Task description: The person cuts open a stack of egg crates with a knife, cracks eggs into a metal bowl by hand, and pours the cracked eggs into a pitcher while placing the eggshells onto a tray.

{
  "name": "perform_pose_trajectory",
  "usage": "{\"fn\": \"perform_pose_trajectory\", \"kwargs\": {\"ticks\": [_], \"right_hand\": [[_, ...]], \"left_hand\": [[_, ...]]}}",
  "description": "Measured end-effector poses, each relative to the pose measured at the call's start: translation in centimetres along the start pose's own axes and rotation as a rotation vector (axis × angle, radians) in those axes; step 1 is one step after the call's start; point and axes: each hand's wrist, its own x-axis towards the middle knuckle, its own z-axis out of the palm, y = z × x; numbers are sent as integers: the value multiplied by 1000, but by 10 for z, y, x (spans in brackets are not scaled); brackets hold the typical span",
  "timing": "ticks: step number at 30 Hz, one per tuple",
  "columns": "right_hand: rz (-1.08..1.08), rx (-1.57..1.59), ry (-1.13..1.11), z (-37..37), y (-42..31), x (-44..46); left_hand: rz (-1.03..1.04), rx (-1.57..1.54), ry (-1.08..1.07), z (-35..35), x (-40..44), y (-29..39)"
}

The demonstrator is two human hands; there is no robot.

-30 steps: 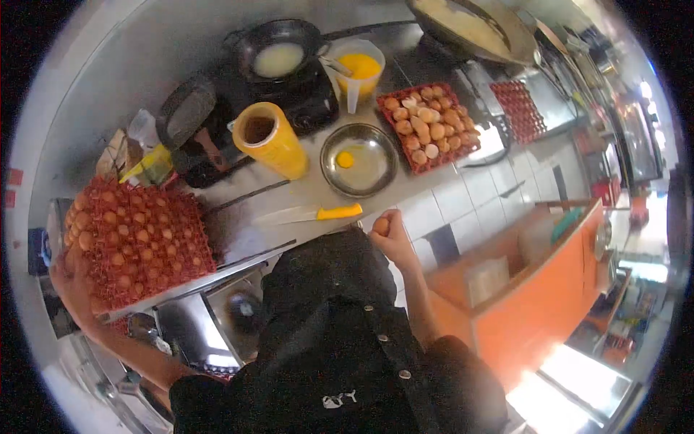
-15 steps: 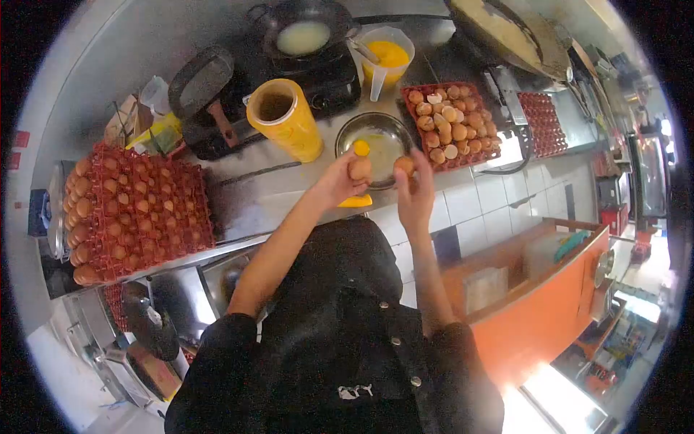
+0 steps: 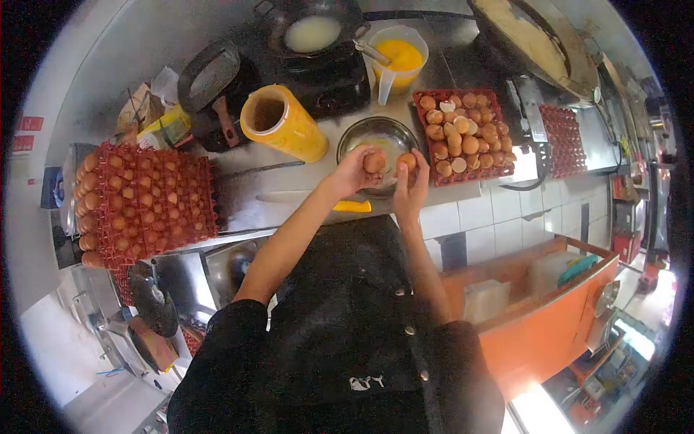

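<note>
Over the steel bowl (image 3: 348,134), my left hand (image 3: 348,173) is closed around a brown eggshell (image 3: 374,161). Close beside it, my right hand (image 3: 410,189) grips another brown eggshell piece (image 3: 406,160) between thumb and fingers. The two shells are slightly apart. Pale, clear egg liquid shows in the bowl, partly hidden by my hands. I cannot see any yolk in either shell. A knife (image 3: 352,207) with a yellow handle lies on the counter below my left wrist. Right of the bowl is a red tray (image 3: 423,108) heaped with cracked eggshells (image 3: 470,145).
Stacked red trays of whole eggs (image 3: 155,195) stand at the left. Behind the bowl are a yellow cylinder (image 3: 293,126), a jug (image 3: 419,69) of yellow egg liquid and a wok (image 3: 343,25) on a stove. An orange cabinet (image 3: 549,340) is at the right.
A yolk visible at the top of the left-hand shell is now out of sight. My hands have drawn closer together, and the left shell has turned. The whole view has shifted slightly.
</note>
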Motion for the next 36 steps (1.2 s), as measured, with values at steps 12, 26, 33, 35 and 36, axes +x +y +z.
{"fn": "perform_pose_trajectory", "kwargs": {"ticks": [12,26,33,35,36], "right_hand": [[387,251,-431,-16,72,35],[-46,-386,-676,-21,34,71],[-269,-544,-790,-33,33,85],[-321,-707,-808,-38,35,86],[-319,-700,-788,-39,29,87]], "left_hand": [[153,252,160,-1,10,-1],[329,858,27,-21,17,12],[389,1325,-24,-11,5,36],[533,1512,-11,-6,1,40],[653,1569,2,-7,3,41]]}}
